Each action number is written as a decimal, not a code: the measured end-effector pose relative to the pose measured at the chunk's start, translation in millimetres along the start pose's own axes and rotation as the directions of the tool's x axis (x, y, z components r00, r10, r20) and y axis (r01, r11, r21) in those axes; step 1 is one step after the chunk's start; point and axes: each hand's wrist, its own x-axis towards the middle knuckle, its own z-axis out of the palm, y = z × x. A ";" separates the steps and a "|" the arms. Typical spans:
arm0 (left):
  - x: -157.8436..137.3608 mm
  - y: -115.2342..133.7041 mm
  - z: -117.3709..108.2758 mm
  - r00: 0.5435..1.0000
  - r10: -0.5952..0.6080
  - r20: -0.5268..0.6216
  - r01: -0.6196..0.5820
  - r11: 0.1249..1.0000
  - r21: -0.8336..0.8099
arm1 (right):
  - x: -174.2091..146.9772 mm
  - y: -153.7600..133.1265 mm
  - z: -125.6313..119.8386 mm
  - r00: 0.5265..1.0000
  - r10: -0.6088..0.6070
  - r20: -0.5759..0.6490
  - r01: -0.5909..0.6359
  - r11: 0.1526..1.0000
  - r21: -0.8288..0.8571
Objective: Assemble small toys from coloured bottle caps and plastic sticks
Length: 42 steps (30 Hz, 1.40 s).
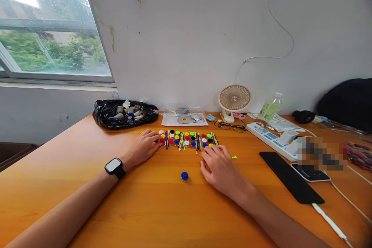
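Two hands laid on table [87, 186] at ends of piece row [187, 140], framing it. Left hand [144, 148]: fingers loosely together, tips touching row's left end. Right hand [216, 166]: fingers curled, nothing gripped, at right end. Blue cap [184, 176] set apart, between hands, within reach. Watch [114, 166] worn on left wrist.

Clearance on desk: open in front, crowded at back and right.
Bare wood lay between the left hand [143, 147] and right hand [216, 166], broken only by a lone blue cap [184, 176]. Beyond the fingers, the row of coloured caps and sticks [188, 140] barred the way forward. Behind it sat a black bag [124, 114] and a small fan [234, 100]. To the right, a power strip [271, 139], a dark phone [290, 176] and its white cable [331, 223] hemmed in that side.
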 end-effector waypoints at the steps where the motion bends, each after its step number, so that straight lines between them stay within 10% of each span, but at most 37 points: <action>1: 0.1 0.3 -0.8 1.000 -0.005 -0.011 0.005 1.000 -0.003 | -0.1 0.2 0.3 1.000 0.000 0.002 0.000 1.000 0.005; 9: -1.7 22.0 -13.4 0.997 -0.028 -0.071 0.017 0.989 -0.144 | 2.2 1.4 -1.3 1.000 0.015 0.008 -0.016 0.991 0.131; 20: -8.1 83.5 -5.6 0.978 0.115 0.173 -0.040 0.922 -0.385 | -4.2 -18.9 -1.8 0.948 -0.297 0.115 0.160 0.755 0.636; 29: -3.6 43.4 -4.0 0.998 -0.039 -0.045 0.035 0.997 -0.068 | -4.7 -14.7 -5.6 0.970 -0.229 0.083 0.125 0.762 0.635; 42: -1.6 18.1 8.3 1.000 0.014 0.015 -0.014 1.000 0.022 | -5.2 -14.7 -2.5 0.966 -0.240 0.094 0.132 0.774 0.620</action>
